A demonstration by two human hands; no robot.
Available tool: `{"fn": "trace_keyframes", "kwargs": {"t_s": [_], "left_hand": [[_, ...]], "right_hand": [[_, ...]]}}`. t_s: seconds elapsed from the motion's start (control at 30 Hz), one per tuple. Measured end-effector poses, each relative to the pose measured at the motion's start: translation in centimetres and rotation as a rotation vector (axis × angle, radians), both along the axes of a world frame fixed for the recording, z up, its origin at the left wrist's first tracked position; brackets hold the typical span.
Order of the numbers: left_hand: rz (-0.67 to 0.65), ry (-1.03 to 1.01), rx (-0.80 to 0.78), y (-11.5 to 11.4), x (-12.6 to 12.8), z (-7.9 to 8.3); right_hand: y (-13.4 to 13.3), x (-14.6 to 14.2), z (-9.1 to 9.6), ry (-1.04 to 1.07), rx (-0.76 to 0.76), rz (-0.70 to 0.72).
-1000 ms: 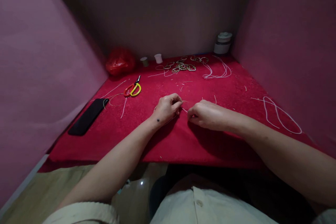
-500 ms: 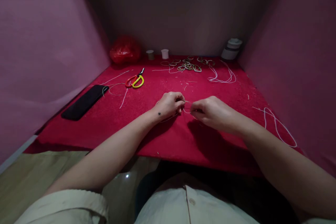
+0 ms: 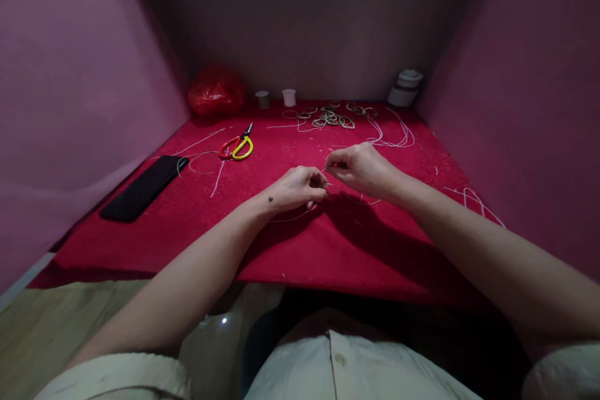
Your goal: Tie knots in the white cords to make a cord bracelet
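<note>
Over the middle of the red cloth, my left hand (image 3: 302, 189) is closed in a pinch on thin pale cord (image 3: 296, 217). Short ends of the cord stick out past its fingertips, and a length trails beneath the wrist. My right hand (image 3: 359, 165) is a little higher and to the right, its thumb and fingers pinching a strand that runs back to the left hand. Another thin strand (image 3: 363, 202) curves over the cloth below the right hand. Any knot between the left fingers is hidden.
Scissors (image 3: 238, 145) with red and yellow handles and a black phone (image 3: 145, 187) lie on the left. Braided cord loops (image 3: 332, 117), two spools (image 3: 289, 97), a red plastic bag (image 3: 216, 92) and a white-lidded jar (image 3: 405, 89) stand at the back. White cord (image 3: 478, 203) lies right.
My right hand has moved up and slightly left, drawing its strand above the left hand. The left hand keeps its pinch, and the whole view has shifted a little.
</note>
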State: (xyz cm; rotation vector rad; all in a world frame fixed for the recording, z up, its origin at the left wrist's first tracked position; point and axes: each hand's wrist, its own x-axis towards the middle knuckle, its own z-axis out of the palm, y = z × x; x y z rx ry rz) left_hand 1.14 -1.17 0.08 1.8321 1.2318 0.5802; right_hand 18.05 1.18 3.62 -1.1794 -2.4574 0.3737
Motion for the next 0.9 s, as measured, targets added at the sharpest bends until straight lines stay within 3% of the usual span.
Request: {"fn": "trace_keyframes", "kwargs": {"t_s": [0.2, 0.37, 0.53, 0.67, 0.8, 0.9], "left_hand": [[0.209, 0.006, 0.056, 0.0, 0.9, -1.1], [0.239, -0.09, -0.047, 0.0, 0.9, -0.8], [0.261, -0.179, -0.135, -0.2, 1.0, -0.2], [0.267, -0.205, -0.14, -0.2, 1.2, 0.0], [0.273, -0.251, -0.143, -0.2, 1.1, -0.1], [0.268, -0.302, -0.151, -0.2, 1.0, -0.1]], "right_hand": [[0.2, 0.1, -0.5, 0.062, -0.01, 0.077], [1.2, 0.7, -2.0, 0.043, 0.096, 0.084], [2.5, 1.0, -3.3, -0.154, 0.225, 0.054], [2.8, 1.2, -3.4, -0.262, 0.233, -0.015], [3.1, 1.3, -3.7, -0.224, 0.245, -0.062], [3.4, 1.1, -3.9, -0.078, 0.227, -0.061]]}}
